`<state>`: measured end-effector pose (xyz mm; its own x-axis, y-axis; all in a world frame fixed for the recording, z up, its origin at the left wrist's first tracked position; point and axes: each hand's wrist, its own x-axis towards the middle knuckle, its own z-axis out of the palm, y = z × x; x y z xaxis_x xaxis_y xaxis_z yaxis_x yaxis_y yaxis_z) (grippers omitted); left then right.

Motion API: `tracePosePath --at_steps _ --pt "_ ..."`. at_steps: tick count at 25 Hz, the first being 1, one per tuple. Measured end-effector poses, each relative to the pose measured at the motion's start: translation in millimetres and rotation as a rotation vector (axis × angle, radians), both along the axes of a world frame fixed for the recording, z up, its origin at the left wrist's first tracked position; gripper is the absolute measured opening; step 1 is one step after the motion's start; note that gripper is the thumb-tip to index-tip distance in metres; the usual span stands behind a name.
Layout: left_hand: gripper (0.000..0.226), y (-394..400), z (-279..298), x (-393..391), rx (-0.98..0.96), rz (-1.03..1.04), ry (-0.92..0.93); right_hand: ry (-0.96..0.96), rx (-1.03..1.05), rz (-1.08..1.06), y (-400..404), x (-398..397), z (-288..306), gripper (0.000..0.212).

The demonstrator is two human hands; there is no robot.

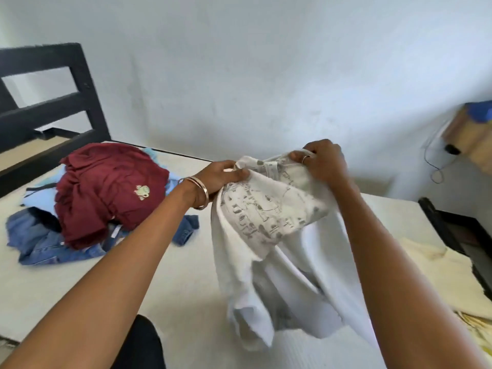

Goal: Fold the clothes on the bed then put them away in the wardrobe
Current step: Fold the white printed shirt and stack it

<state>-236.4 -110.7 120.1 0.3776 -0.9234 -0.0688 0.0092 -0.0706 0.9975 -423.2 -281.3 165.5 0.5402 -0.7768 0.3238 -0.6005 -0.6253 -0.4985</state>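
Observation:
A white garment with a grey printed panel [266, 217] hangs above the bed [165, 275], its lower part crumpled on the mattress. My left hand [221, 177] pinches its upper edge on the left, and my right hand [322, 161] grips the upper edge on the right. To the left lies a pile of clothes: a maroon top with a small pale emblem [106, 193] on top, denim pieces [48, 243] beneath, and light blue fabric [37, 201] behind.
A black headboard [53, 97] stands at the far left against the white wall. Cream fabric [450, 275] lies at the bed's right edge beside a dark frame [458, 230]. A wooden unit with a blue item [476, 134] and a cable sits at the far right.

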Motion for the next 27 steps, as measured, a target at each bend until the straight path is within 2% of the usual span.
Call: tracePosePath --at_steps 1,2,3,4,5,6,8,9,12,14,15,17,18,19,20,21,23,25,27 --pt "0.025 -5 -16 -2 0.088 0.167 -0.122 0.061 -0.077 -0.105 -6 -5 -20 0.012" --pt "0.032 -8 -38 -4 0.248 0.323 -0.332 0.123 -0.101 -0.164 -5 -12 -44 0.012" --pt "0.043 -5 -64 -9 0.446 0.406 -0.581 0.162 -0.057 -0.179 0 -19 -74 0.021" --pt "0.051 2 -93 -17 0.603 0.404 -0.799 0.181 0.038 -0.171 10 -28 -103 0.024" --pt "0.056 11 -122 -25 0.697 0.333 -0.927 0.186 0.135 -0.132 21 -36 -137 0.022" --pt "0.06 21 -153 -36 0.77 0.208 -0.952 0.208 0.235 -0.059 39 -45 -167 0.018" --pt "0.079 49 -212 -65 0.969 0.022 -0.771 0.294 0.402 0.104 80 -66 -226 0.017" --pt "0.09 64 -238 -80 1.083 0.046 -0.628 0.322 0.505 0.164 101 -75 -250 0.021" --pt "0.104 104 -286 -119 1.234 0.365 -0.271 0.352 0.767 0.286 155 -94 -290 0.017" --pt "0.1 116 -301 -129 1.262 0.491 -0.094 0.342 0.781 0.317 172 -97 -308 0.02" --pt "0.1 118 -306 -128 1.251 0.589 0.043 0.41 0.698 0.329 177 -96 -317 0.031" --pt "0.102 121 -310 -126 1.14 0.7 0.354 0.645 0.407 0.299 192 -98 -334 0.058" --pt "0.087 121 -311 -124 0.97 0.785 0.507 0.729 0.286 0.258 199 -100 -342 0.064" --pt "0.062 121 -306 -123 0.78 0.841 0.662 0.787 0.203 0.211 204 -100 -344 0.06" --pt "0.038 118 -299 -121 0.606 0.846 0.782 0.84 0.192 0.183 203 -99 -343 0.046" --pt "0.025 114 -287 -117 0.485 0.809 0.869 0.834 0.226 0.156 195 -97 -340 0.027" --pt "0.021 106 -256 -106 0.286 0.649 0.973 0.667 0.47 0.178 167 -97 -324 0.006" --pt "0.034 104 -225 -89 0.117 0.444 0.929 0.47 0.737 0.213 129 -105 -296 0.018" --pt "0.064 113 -201 -66 0.193 0.204 0.688 0.169 0.908 0.167 89 -120 -265 0.027"
